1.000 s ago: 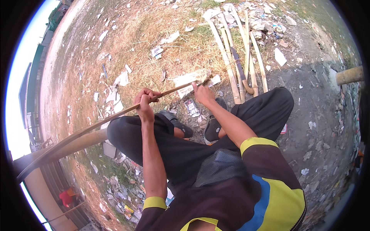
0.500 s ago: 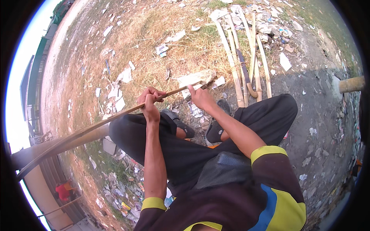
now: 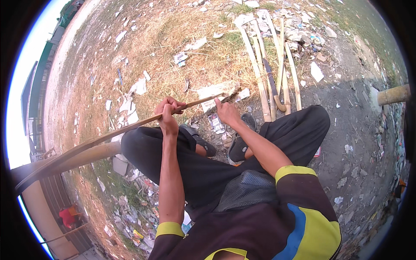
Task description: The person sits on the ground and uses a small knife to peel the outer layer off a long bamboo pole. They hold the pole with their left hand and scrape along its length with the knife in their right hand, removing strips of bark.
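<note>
Long bamboo strip [image 3: 108, 136]: thin, tan, gently bowed. Runs slantwise above the black-trousered knees [image 3: 143, 147], far tip just beyond them, the other end trailing well off to the left, slightly lower.

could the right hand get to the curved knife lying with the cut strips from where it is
Probably yes. The right hand is by the tip of the long strip, and the curved knife lies among the cut strips just ahead, with open ground between; leaning forward looks necessary.

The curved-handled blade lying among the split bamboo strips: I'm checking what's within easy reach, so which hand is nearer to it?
Right. The right hand is just left of the blade; the left hand, gripping the long strip, is farther left.
</note>
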The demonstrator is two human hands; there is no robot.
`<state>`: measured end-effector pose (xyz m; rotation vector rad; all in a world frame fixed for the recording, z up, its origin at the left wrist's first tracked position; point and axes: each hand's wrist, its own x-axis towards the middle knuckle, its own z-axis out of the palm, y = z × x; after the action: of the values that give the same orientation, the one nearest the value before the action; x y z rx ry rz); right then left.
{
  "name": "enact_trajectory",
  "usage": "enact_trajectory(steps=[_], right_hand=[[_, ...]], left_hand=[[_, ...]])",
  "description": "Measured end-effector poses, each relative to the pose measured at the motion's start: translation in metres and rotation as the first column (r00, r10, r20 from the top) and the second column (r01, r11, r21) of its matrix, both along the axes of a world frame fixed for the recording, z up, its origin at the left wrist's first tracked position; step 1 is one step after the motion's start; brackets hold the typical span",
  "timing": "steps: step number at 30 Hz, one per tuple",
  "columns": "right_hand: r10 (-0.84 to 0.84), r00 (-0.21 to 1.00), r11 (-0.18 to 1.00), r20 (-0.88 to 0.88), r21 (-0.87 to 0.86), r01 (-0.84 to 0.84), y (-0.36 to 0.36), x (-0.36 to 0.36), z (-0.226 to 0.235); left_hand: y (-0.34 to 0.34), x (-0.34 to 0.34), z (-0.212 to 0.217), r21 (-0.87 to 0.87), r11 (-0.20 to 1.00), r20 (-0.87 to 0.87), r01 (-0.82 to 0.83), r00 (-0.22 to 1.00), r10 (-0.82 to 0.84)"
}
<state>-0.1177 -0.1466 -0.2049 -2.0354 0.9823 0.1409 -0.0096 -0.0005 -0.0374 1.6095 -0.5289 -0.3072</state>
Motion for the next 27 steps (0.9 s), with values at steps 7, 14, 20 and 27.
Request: enact_trajectory(steps=[7, 14, 20, 27], right_hand=[[0.021, 0.999, 0.998, -0.025, -0.060, -0.022, -0.010, -0.006, -0.012], [-0.038, 0.990, 0.990, -0.136, -0.138, 0.019, -0.034, 0.002, -0.047], [-0.104, 0.979, 0.994, -0.177, -0.062, 0.095, -0.035, -0.018, -0.071], [-0.020, 0.993, 0.999, -0.113, 0.045, 0.025, -0.021, 0.004, -0.045]], left_hand=[[0.002, 0.004, -0.001, 0.049, 0.998, 0.009, -0.026, 1.000, 0.025], [-0.006, 0.000, 0.004, 0.094, 0.993, 0.062, 0.074, 0.995, -0.080], [0.007, 0.001, -0.002, 0.033, 0.999, -0.021, -0.010, 1.000, 0.011], [-0.002, 0.002, -0.001, 0.022, 1.000, 0.022, 0.001, 1.000, -0.001]])
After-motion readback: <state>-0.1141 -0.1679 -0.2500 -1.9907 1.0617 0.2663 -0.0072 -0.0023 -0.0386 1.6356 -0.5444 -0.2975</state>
